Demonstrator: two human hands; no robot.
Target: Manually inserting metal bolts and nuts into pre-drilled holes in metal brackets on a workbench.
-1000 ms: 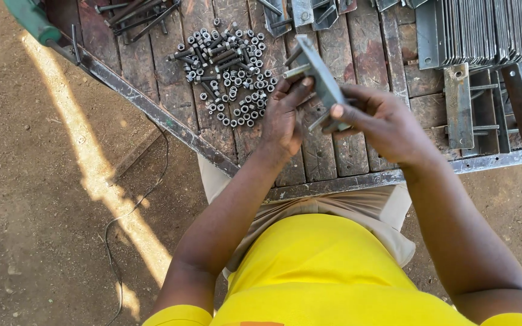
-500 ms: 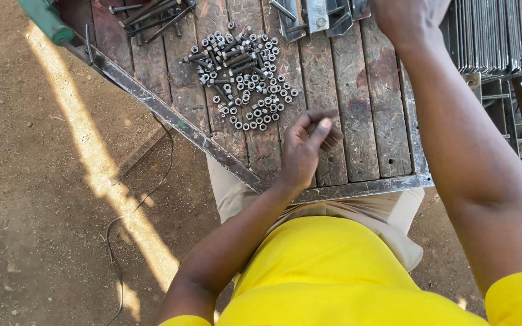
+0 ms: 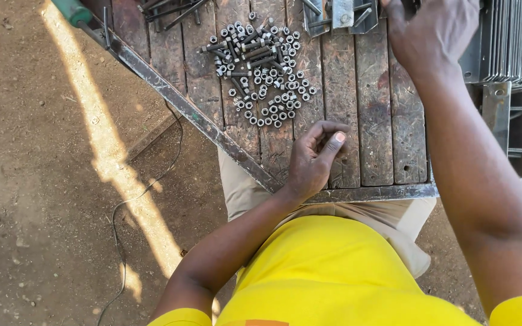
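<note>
The left hand [image 3: 314,158] rests near the front edge of the wooden table [image 3: 374,121], thumb and forefinger pinched together; whether a small nut sits in that narrow grip cannot be told. A second ago both hands met over a grey metal bracket at the middle of the table. Now they have parted: the left has drawn back toward the body, and the right hand [image 3: 433,33] has travelled up to about 1 o'clock, by the grey bracket [image 3: 341,13] and the stack of metal plates [image 3: 515,42]. The right hand's fingers are cut off by the frame's top edge, so its grip cannot be judged.

The pile of nuts and bolts [image 3: 260,75] lies at 11 o'clock from the left hand, near but apart. It looks unchanged.

Judging from this, the bracket has been set aside among the parts at the top.
</note>
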